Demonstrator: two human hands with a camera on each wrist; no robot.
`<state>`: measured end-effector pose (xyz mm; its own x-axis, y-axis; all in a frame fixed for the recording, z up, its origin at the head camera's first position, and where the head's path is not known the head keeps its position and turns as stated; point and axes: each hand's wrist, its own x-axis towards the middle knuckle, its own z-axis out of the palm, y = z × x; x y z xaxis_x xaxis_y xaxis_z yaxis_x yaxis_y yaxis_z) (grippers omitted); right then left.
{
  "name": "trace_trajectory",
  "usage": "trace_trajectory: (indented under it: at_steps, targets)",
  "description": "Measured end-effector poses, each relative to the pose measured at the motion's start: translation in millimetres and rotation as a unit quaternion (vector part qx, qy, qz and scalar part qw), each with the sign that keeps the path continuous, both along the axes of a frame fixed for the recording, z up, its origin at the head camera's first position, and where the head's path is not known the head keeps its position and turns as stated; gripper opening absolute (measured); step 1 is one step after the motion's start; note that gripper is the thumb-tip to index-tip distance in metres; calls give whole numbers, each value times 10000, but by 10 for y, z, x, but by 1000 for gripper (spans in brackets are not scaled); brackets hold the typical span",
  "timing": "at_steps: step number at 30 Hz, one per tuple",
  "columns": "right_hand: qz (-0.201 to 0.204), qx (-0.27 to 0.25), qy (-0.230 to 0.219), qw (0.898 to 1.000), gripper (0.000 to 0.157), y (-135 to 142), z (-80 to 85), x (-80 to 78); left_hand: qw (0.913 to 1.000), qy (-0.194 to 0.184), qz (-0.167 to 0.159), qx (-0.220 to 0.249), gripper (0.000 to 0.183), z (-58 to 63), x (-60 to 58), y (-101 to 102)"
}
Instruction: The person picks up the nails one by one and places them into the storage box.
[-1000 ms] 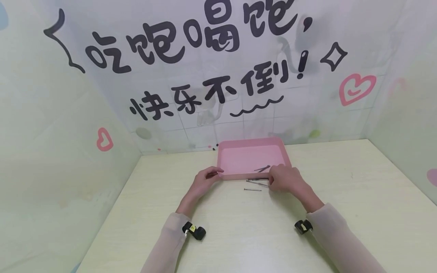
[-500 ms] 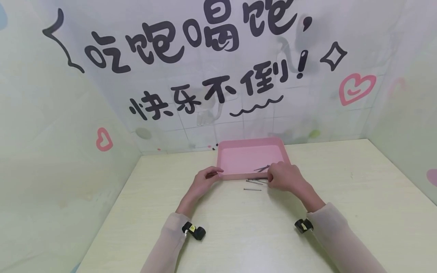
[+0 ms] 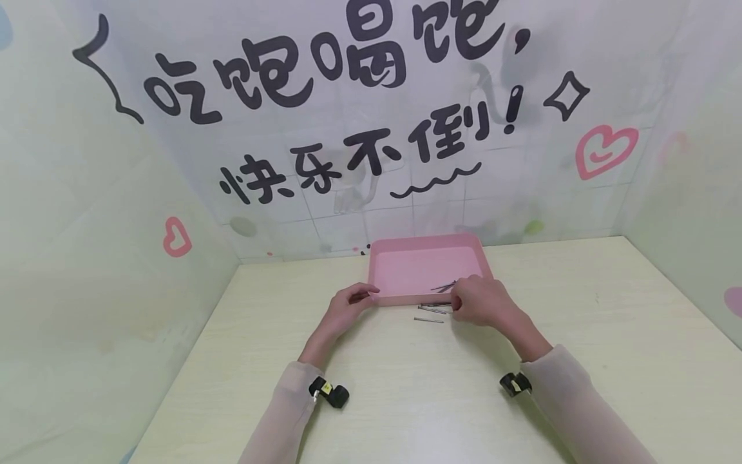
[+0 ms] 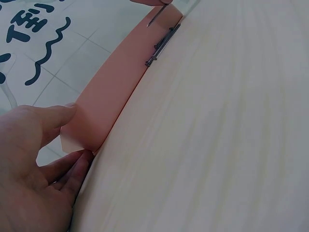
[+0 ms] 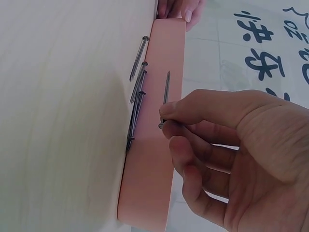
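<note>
A shallow pink tray [image 3: 429, 299] sits at the back of the table against the wall. My left hand [image 3: 346, 308] grips its near left corner, thumb at the rim and curled fingers low on the outside, as the left wrist view shows. Between thumb and forefinger my right hand [image 3: 482, 301] pinches a nail [image 5: 166, 89] near its head, in front of the tray's near wall. Several loose nails [image 5: 137, 113] lie on the table along that wall; one nail [image 3: 429, 320] is slightly apart. Inside the tray, a few nails [image 3: 443, 285] rest near the front right.
The pale wooden table [image 3: 406, 399] spreads out in front of the tray. Behind it stands a white wall covering [image 3: 324, 225] with black lettering, and similar sheets close off both sides. Each sleeved wrist wears a small black camera [image 3: 330, 392].
My right hand has shifted slightly left, and a nail whose end lay by its fingers is off the table. The left hand and the tray have stayed in place.
</note>
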<state>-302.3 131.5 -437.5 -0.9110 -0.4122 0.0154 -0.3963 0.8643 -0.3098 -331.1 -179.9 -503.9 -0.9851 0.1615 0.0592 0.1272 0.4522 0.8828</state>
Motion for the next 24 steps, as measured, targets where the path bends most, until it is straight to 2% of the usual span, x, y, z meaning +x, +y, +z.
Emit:
trace_trajectory:
  at_steps: [6, 24]
  targets:
    - [1, -59, 168, 9998, 19, -5, 14, -5, 10000, -4, 3, 28, 22, -2, 4, -1]
    - [-330, -216, 471, 9981, 13, 49, 51, -27, 10000, 48, -23, 33, 23, -4, 7, 1]
